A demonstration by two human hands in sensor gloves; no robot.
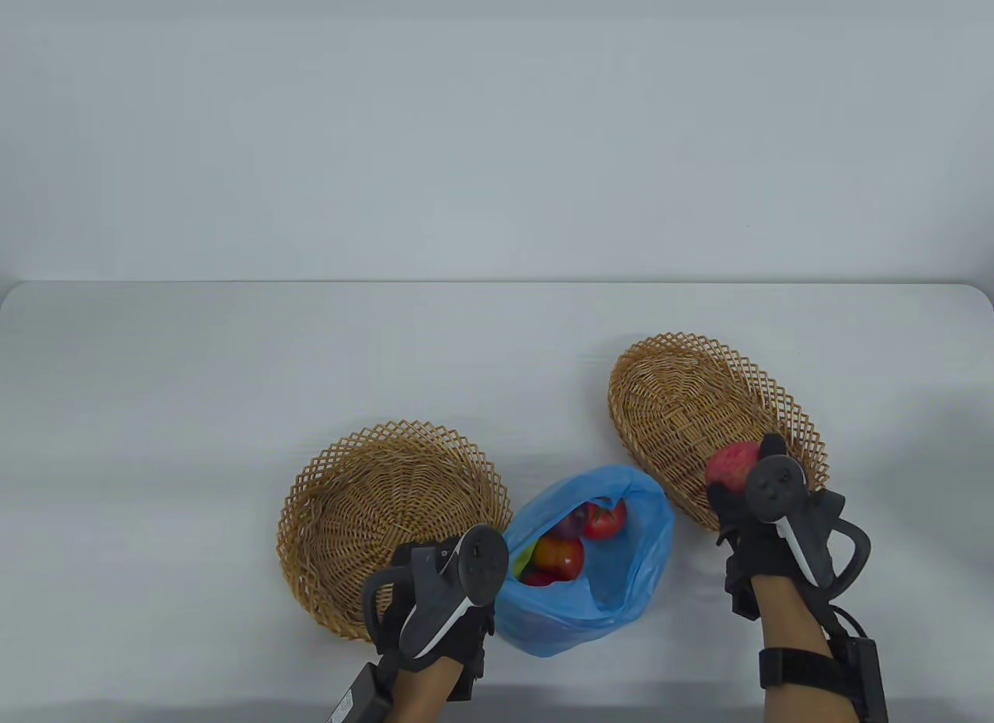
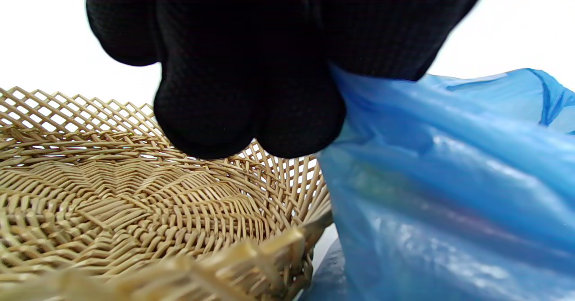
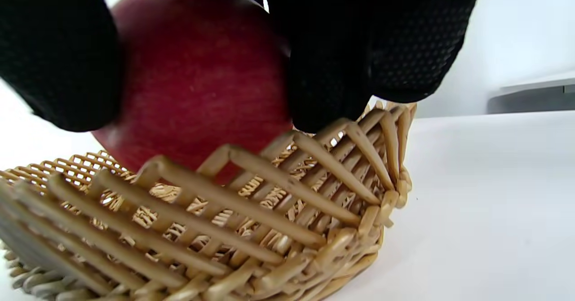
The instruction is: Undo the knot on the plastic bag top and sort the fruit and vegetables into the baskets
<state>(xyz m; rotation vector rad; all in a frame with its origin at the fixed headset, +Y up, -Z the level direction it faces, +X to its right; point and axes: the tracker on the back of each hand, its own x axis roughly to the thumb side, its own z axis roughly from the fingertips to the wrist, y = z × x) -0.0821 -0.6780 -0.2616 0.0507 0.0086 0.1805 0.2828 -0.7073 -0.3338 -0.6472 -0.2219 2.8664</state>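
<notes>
An open blue plastic bag [image 1: 613, 575] lies between two wicker baskets, with red produce [image 1: 559, 556] and something green showing inside. My left hand [image 1: 466, 579] pinches the bag's left edge [image 2: 359, 94], beside the left basket [image 1: 373, 505], whose weave [image 2: 112, 193] fills the left wrist view. My right hand [image 1: 745, 490] grips a red apple [image 1: 731, 463] over the near edge of the right basket [image 1: 683, 397]. Seen from the right wrist, the apple [image 3: 193, 81] sits between my gloved fingers [image 3: 328, 67], just above the basket rim [image 3: 269, 175].
The white table [image 1: 233, 366] stretches back to a pale wall. Both baskets hold nothing that I can see. Cables and a small box hang from each forearm near the table's front edge.
</notes>
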